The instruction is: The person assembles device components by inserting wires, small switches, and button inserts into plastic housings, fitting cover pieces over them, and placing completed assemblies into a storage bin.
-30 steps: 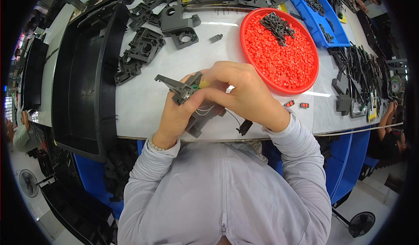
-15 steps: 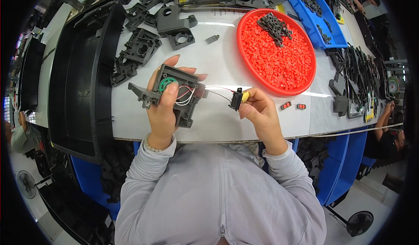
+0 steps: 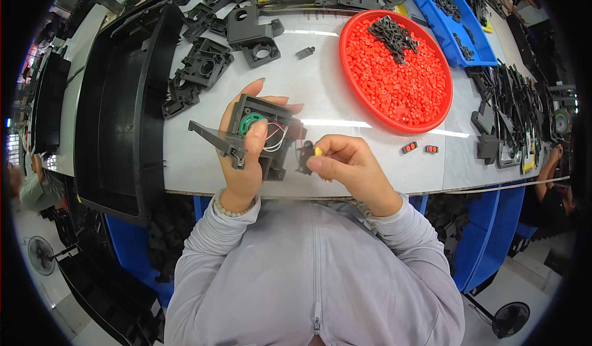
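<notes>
My left hand (image 3: 248, 142) is closed round a dark grey plastic housing (image 3: 274, 164), its thumb lying over a round green part (image 3: 250, 122) inside. Red and white wires (image 3: 279, 138) curl within the housing and lead out at its right side. A dark lever-like piece (image 3: 213, 138) sticks out to the left. Between thumb and fingers, my right hand (image 3: 351, 164) pinches a small black part with a yellow piece (image 3: 319, 152). The black part (image 3: 305, 156) is smeared by motion and hangs just right of the housing.
A round red tray (image 3: 447, 93) holds small red pieces and a heap of dark clips. Grey housings (image 3: 253, 35) lie at the far left beside a long black bin (image 3: 111, 112). Two small red-and-black parts (image 3: 410, 147) rest right of my right hand. A blue tray (image 3: 487, 53) stands far right.
My right hand has drawn the small black part leftward, close to the housing, and the wires between them have slackened. The housing stays in my left hand.
</notes>
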